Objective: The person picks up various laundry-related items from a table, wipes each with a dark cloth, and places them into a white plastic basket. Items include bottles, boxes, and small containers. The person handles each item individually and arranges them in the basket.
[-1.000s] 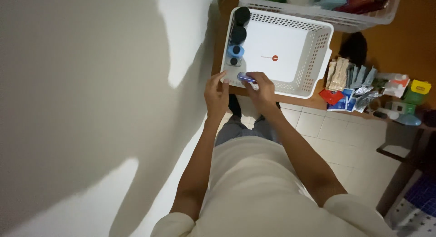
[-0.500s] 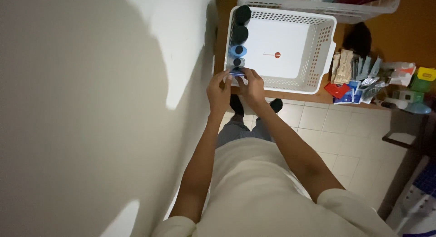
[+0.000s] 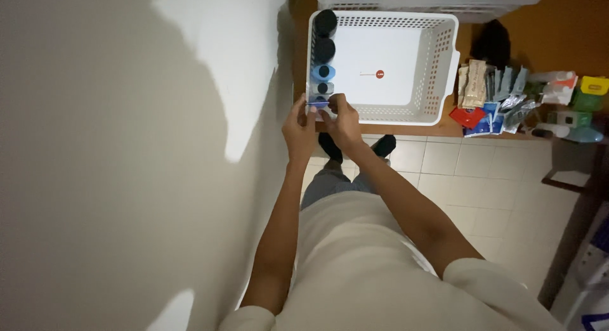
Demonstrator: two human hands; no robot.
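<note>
Already, a row of containers point(image 3: 323, 52) stood along the left wall of the white perforated basket point(image 3: 438, 64): two dark-capped ones at the far end, a blue-topped one, then a small grey one. Both hands met at the near left corner of that basket. The left hand point(image 3: 299, 129) and the right hand point(image 3: 342, 120) were curled together around a small blue-and-white item point(image 3: 316, 104), held at the near end of the row; from this height I could not tell exactly what it was, or which fingers bore it. Most of the basket floor was bare white. Judging by that, the filling was only begun. Beside the basket on the wooden surface point(image 3: 539, 26) lay a heap of sachets and packets point(image 3: 495, 96) and small bottles point(image 3: 571, 109), untouched.
</note>
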